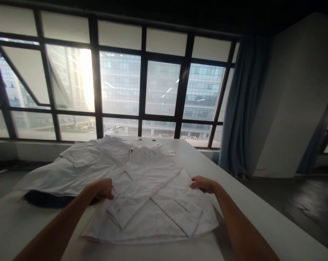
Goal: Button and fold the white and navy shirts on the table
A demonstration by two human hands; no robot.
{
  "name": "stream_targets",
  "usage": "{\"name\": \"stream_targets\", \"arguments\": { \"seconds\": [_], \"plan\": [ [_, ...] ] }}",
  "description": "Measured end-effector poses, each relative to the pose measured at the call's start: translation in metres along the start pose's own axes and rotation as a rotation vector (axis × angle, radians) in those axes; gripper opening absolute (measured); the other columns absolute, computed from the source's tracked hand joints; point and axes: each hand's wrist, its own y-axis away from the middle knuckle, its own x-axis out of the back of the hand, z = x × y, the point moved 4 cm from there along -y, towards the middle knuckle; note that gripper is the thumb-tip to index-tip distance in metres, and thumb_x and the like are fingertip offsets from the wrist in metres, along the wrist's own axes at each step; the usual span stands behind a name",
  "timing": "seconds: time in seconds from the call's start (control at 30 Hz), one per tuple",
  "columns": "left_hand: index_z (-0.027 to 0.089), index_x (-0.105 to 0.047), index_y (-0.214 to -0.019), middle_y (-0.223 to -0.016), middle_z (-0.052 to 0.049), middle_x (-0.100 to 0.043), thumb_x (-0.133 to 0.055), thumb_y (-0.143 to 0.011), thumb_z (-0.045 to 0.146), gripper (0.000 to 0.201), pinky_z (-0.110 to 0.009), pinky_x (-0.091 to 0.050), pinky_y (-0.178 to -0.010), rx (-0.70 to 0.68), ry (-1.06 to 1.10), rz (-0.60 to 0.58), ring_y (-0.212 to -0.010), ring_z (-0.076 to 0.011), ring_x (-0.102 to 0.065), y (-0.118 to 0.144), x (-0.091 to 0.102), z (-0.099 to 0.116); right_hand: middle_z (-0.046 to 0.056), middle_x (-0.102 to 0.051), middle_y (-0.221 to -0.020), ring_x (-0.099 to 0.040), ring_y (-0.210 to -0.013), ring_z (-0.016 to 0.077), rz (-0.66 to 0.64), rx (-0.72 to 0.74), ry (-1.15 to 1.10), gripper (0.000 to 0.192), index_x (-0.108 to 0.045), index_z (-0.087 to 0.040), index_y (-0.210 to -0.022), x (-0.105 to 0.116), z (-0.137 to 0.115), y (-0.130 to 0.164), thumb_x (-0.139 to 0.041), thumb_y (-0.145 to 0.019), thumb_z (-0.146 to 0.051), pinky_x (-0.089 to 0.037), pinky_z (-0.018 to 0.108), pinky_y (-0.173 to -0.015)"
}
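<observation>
A white long-sleeved shirt (153, 181) lies spread on the table, its collar toward the window and its hem toward me. Both sleeves are folded in across its front and cross near the middle. At the shirt's left side edge, my left hand (104, 188) is closed on the fabric. My right hand (203, 183) pinches the opposite side edge, its fingertips on the cloth. The hem seems to hang just over or lie close to the near part of the table.
More white garments (93, 166) lie heaped on the left, with something dark (48, 199) under their near edge. The white table (251, 214) runs toward the large windows (120, 83). A blue curtain (240, 108) and a pillar stand at the right.
</observation>
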Motion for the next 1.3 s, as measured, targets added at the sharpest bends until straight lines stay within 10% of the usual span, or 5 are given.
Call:
{"name": "stream_targets", "arguments": {
  "seconds": [0.23,0.47,0.9,1.13,1.3],
  "plan": [
    [0.018,-0.047,-0.046,-0.042,0.001,-0.046,-0.069,-0.059,0.038,0.033,-0.031,-0.047,-0.048,-0.019,0.033,-0.175,-0.040,-0.0137,-0.046,0.014,0.014,0.000,0.006,-0.069,-0.083,-0.066,-0.067,0.0173,0.020,0.039,0.035,0.033,-0.064,-0.016,-0.100,-0.003,-0.003,-0.001,-0.072,-0.073,-0.033,-0.052,0.022,-0.052],
    [0.016,-0.059,-0.095,-0.065,-0.004,-0.064,-0.066,-0.061,0.032,0.038,-0.032,-0.053,-0.051,0.019,0.134,-0.224,-0.054,-0.0216,-0.063,0.031,0.018,0.013,0.009,-0.069,-0.098,-0.068,-0.082,0.0216,0.003,0.064,0.032,0.037,-0.063,-0.016,-0.105,-0.007,-0.005,-0.001,-0.071,-0.076,-0.036,-0.057,0.029,-0.063],
    [0.011,-0.067,-0.112,-0.091,-0.014,-0.073,-0.054,-0.075,0.025,0.042,-0.033,-0.049,-0.085,-0.521,0.036,0.078,-0.094,-0.0281,-0.067,0.055,-0.061,0.151,0.011,-0.068,-0.107,-0.068,-0.087,0.0244,0.007,0.053,0.088,0.038,-0.062,-0.017,-0.108,-0.005,-0.006,-0.003,-0.070,-0.077,-0.039,-0.058,0.033,-0.065],
    [0.008,-0.047,-0.136,-0.088,-0.011,-0.074,-0.049,-0.085,0.033,0.057,-0.028,-0.052,-0.058,-0.519,0.508,-0.109,-0.061,-0.0170,-0.065,0.037,-0.064,0.145,0.010,-0.068,-0.106,-0.067,-0.090,0.0262,-0.009,0.077,0.049,0.040,-0.061,-0.018,-0.108,-0.012,-0.015,0.002,-0.073,-0.072,-0.032,-0.058,0.034,-0.068],
    [0.018,-0.063,-0.122,-0.126,-0.012,-0.064,-0.055,-0.086,0.040,0.043,-0.037,-0.041,-0.103,-0.769,0.179,0.206,-0.118,-0.0234,-0.057,0.021,-0.058,0.123,0.010,-0.068,-0.106,-0.066,-0.094,0.0251,0.029,0.146,0.036,0.038,-0.061,-0.016,-0.109,-0.023,-0.032,0.012,-0.067,-0.073,-0.026,-0.056,0.031,-0.072]
  ]
}}
